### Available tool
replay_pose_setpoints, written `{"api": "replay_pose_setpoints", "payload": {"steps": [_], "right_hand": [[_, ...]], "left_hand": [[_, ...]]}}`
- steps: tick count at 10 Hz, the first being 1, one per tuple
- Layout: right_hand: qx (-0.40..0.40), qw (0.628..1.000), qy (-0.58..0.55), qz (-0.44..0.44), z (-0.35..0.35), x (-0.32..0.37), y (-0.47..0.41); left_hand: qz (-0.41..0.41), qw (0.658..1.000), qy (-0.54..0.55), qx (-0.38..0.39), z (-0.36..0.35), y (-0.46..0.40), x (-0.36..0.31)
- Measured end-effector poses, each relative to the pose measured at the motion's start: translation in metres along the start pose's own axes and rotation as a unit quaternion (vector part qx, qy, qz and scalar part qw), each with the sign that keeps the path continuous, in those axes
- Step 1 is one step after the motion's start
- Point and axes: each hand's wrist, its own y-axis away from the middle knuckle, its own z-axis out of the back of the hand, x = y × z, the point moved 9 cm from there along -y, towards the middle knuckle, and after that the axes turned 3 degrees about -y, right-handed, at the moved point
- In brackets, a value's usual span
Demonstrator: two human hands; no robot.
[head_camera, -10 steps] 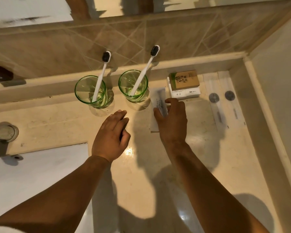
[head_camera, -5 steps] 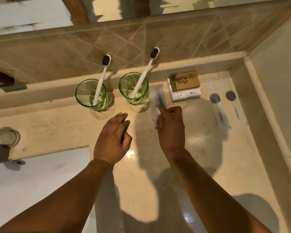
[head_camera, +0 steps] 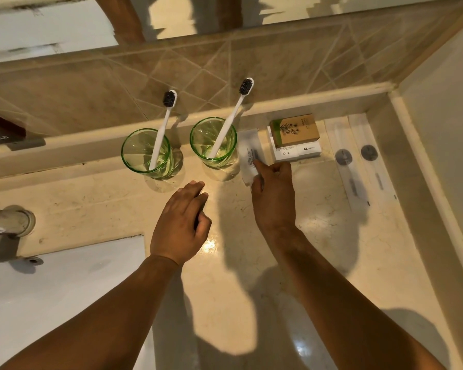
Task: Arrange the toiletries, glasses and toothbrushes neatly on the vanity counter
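Left hand (head_camera: 181,225) loosely spread, right hand (head_camera: 274,193) pinching printed white sachet (head_camera: 247,153); box (head_camera: 296,152) lettered "BA".

Counter (head_camera: 318,236), beige marble: two green glasses (head_camera: 147,153) (head_camera: 213,142), white sachet (head_camera: 249,153), stacked boxes (head_camera: 296,140), two clear sleeves (head_camera: 345,161) (head_camera: 370,158).

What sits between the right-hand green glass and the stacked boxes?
In the head view, a white sachet lies flat between the right glass and the boxes, with the right hand touching its near end.
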Motion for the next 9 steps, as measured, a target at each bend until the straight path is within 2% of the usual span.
{"api": "replay_pose_setpoints", "payload": {"steps": [7, 8, 9], "right_hand": [[-0.001, 0.998, -0.063, 0.008, 0.015, -0.007, 0.019], [0.010, 0.998, -0.041, 0.045, 0.023, -0.013, 0.033], [0.048, 0.988, 0.084, 0.124, 0.036, -0.010, 0.054]], "left_hand": [[-0.018, 0.999, 0.010, -0.026, 0.001, 0.006, -0.002], [-0.021, 0.999, 0.005, -0.033, -0.001, 0.008, 0.001], [-0.002, 1.000, 0.016, -0.016, 0.003, 0.002, 0.000]]}}
